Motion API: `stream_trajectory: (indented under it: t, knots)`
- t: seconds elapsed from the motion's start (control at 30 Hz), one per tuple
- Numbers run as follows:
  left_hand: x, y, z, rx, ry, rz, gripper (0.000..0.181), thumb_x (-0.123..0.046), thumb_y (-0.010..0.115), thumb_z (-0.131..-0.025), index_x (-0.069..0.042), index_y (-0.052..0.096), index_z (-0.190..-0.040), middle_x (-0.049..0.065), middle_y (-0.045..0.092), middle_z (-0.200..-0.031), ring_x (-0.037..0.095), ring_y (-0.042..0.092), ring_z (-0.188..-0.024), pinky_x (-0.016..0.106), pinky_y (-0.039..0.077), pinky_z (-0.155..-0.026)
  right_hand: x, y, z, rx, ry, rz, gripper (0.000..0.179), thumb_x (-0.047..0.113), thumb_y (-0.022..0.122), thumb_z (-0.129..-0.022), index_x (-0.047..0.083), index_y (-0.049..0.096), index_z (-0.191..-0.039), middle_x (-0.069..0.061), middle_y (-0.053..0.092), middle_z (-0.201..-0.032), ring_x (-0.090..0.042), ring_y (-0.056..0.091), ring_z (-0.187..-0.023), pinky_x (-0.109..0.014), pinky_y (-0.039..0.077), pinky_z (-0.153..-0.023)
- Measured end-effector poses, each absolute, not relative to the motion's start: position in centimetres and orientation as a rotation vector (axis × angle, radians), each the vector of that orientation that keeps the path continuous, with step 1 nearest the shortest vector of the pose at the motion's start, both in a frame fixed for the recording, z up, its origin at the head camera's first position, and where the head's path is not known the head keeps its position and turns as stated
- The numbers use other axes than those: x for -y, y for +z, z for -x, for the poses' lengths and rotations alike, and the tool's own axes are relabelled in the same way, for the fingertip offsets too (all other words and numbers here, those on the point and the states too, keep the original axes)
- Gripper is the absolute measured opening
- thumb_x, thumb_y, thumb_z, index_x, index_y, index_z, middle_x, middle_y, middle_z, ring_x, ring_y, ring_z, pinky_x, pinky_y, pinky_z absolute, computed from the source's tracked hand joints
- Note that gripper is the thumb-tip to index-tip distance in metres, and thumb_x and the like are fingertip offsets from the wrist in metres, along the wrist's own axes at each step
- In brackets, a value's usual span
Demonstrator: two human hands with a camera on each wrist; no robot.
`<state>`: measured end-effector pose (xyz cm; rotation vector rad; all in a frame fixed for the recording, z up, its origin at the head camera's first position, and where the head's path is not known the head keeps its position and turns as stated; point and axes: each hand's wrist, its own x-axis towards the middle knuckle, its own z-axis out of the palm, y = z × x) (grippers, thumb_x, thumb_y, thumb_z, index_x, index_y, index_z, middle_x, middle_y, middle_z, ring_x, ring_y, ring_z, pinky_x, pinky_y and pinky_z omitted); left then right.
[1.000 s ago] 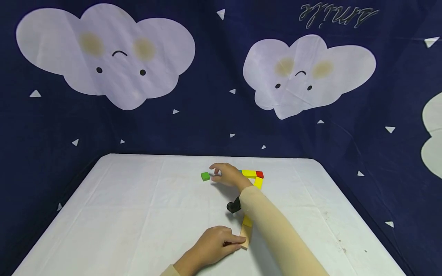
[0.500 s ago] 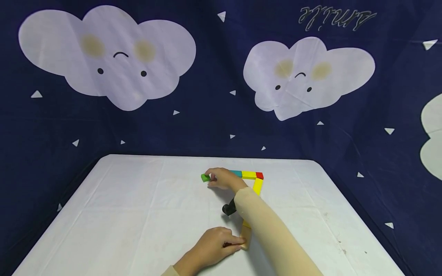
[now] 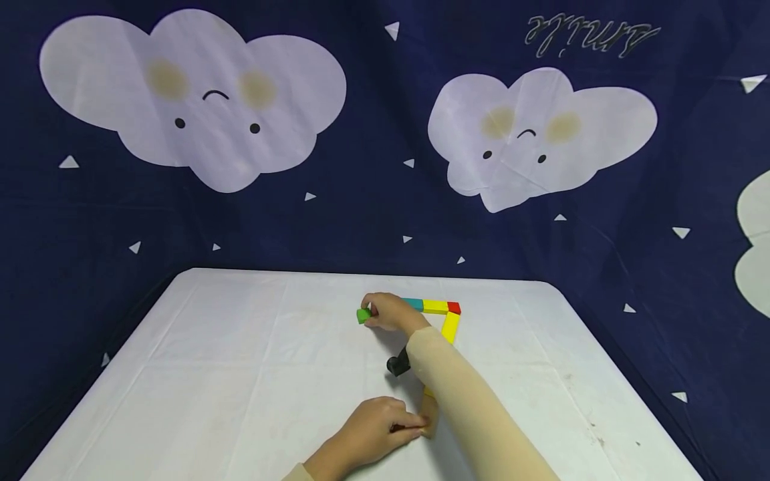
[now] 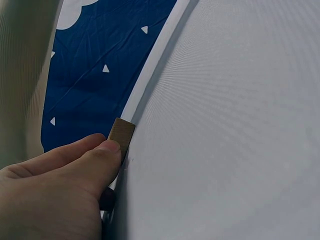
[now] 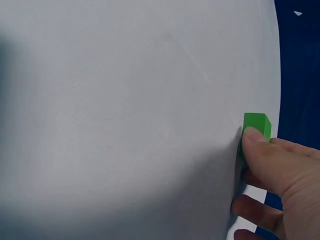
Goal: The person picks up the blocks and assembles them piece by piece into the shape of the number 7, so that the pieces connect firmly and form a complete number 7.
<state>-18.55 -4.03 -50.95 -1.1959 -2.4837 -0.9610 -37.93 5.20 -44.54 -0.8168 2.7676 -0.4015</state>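
At the far side of the table my right hand pinches a green block between thumb and fingers. The right wrist view shows the thumb flat on this green block, with the other fingers behind it. Nearer the front, my left hand holds the end of a plain wooden block. Thumb and forefinger grip that wooden block in the left wrist view. It forms the near end of a bent line of blocks, partly hidden by my right sleeve.
Along the back, a teal block, a yellow block and a red block form a row. Another yellow block runs toward me from the red corner. A black object sticks out beside my right sleeve.
My right hand has reached left to the green block and taken hold of it, shifting it slightly nearer. The left hand stays on the wooden block.
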Motion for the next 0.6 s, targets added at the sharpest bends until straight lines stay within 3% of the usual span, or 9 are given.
stream_trajectory:
  t: [0.37, 0.6]
  knots:
    - [3.9, -50.9, 18.5, 2.488, -0.934, 1.193, 0.021, -0.034, 0.065, -0.096, -0.031, 0.076, -0.113, -0.017, 0.063, -0.074, -0.013, 0.035, -0.062, 0.002, 0.028, -0.060, -6.2, -44.6, 38.7, -2.979, -0.136, 0.802, 0.035, 0.035, 0.075, -0.088, 0.022, 0.068, -0.119, 0.004, 0.061, -0.111, -0.018, 0.049, -0.106, -0.036, 0.041, -0.094]
    - [3.9, -50.9, 18.6, 2.485, -0.938, 1.182, 0.021, -0.033, 0.067, -0.094, -0.031, 0.076, -0.113, -0.016, 0.061, -0.070, -0.012, 0.032, -0.060, 0.002, 0.026, -0.058, -7.0, -44.8, 39.0, -3.049, -0.094, 0.693, 0.032, 0.034, 0.075, -0.088, 0.019, 0.068, -0.116, 0.001, 0.065, -0.118, -0.021, 0.051, -0.117, -0.039, 0.040, -0.095]
